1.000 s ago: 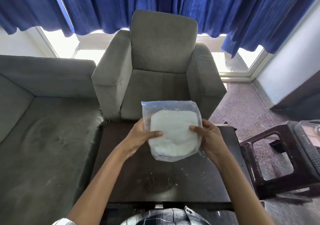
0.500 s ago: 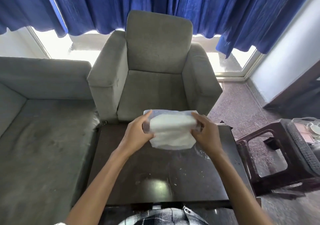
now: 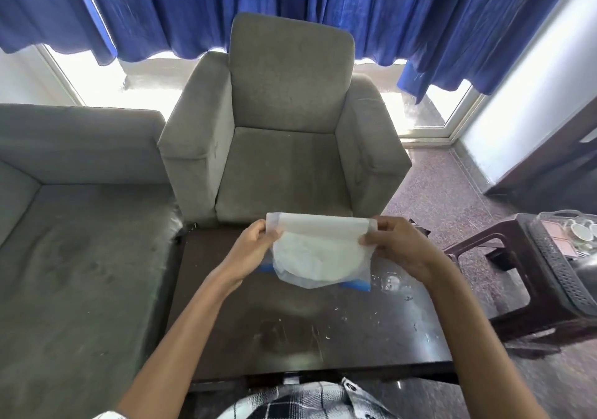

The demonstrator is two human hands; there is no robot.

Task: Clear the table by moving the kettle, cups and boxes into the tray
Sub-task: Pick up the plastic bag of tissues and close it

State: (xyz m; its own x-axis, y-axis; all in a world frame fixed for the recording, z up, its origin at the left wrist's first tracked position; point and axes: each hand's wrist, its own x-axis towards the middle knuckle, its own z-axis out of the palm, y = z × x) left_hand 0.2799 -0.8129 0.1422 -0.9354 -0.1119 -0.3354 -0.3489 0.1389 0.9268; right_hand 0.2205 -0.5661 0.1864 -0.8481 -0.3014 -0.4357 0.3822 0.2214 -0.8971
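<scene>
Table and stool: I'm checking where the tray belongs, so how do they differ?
The table has a broad, solid, glossy top with white smears; the stool looks narrower, with open cut-out sides. The stool carries the tray holding cups; above the table, the left hand and right hand pinch a bag. Both are dark brown.

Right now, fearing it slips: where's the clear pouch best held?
Probably by the folded top band of the pouch, at its two ends: left hand from the left, right hand from the right, as both pinch it. The limp white contents sag below; the doubled fold looks firmest.
</scene>
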